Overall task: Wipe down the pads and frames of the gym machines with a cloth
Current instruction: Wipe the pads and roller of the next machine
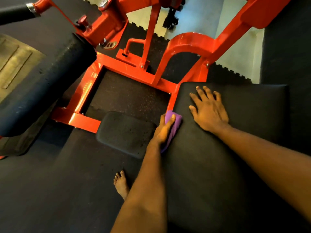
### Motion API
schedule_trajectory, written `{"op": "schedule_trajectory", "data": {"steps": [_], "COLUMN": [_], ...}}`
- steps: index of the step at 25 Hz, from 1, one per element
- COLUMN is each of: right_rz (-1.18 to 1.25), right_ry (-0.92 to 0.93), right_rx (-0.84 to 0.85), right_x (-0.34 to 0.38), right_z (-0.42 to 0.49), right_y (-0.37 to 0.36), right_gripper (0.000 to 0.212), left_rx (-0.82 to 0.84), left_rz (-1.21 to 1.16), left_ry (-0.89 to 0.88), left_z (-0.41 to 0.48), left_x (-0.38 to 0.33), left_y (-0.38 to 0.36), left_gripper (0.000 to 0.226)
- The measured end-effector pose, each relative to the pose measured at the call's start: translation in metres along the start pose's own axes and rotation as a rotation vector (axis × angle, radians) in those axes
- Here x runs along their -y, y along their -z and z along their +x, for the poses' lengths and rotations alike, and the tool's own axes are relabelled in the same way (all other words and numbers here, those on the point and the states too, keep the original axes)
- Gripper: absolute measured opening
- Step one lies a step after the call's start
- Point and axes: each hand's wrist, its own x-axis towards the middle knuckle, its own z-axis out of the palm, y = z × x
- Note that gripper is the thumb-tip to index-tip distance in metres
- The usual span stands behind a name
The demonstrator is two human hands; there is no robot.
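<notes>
While the left hand point(164, 130) grips the purple cloth point(177, 122) against the seat pad's point(244, 128) left edge, apparently wiping it, the right hand point(209, 111) lies flat on top (fingers spread). The red frame point(84, 91) left of the pad likely comes next.

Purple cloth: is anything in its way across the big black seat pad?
Yes. The right hand lies flat on the seat pad, just right of the purple cloth that the left hand grips at the pad's left edge.
</notes>
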Motion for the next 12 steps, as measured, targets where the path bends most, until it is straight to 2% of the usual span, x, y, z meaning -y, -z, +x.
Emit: {"op": "schedule_trajectory", "data": {"steps": [1,3,5,6,8,10,12], "right_rz": [-0.004,-0.017,-0.028,-0.03,-0.029,-0.03,-0.035], "right_ry": [-0.026,-0.049,-0.054,-0.057,-0.061,-0.068,-0.067], "right_rx": [-0.01,0.011,0.029,0.023,0.017,0.005,0.005], "right_x": [0.003,0.007,0.006,0.006,0.007,0.008,0.006], "right_z": [0.001,0.001,0.003,0.004,0.003,0.003,0.005], "right_y": [-0.003,-0.005,-0.003,-0.003,-0.005,-0.008,-0.008], "right_gripper": [0.056,0.059,0.06,0.06,0.06,0.06,0.06], "left_rx": [0.035,0.151,0.126,0.11,0.14,0.077,0.056], "left_rz": [-0.086,-0.28,-0.308,-0.307,-0.375,-0.304,-0.264], "left_ry": [0.035,0.243,0.413,0.429,0.364,0.277,0.147], "left_z": [-0.004,-0.028,-0.044,-0.045,-0.029,0.004,0.059], "left_x": [0.005,0.029,0.042,0.037,0.015,-0.017,-0.007], "left_y": [-0.003,-0.001,0.006,0.005,0.001,-0.004,0.0], "left_gripper": [0.069,0.071,0.078,0.081,0.078,0.077,0.081]}}
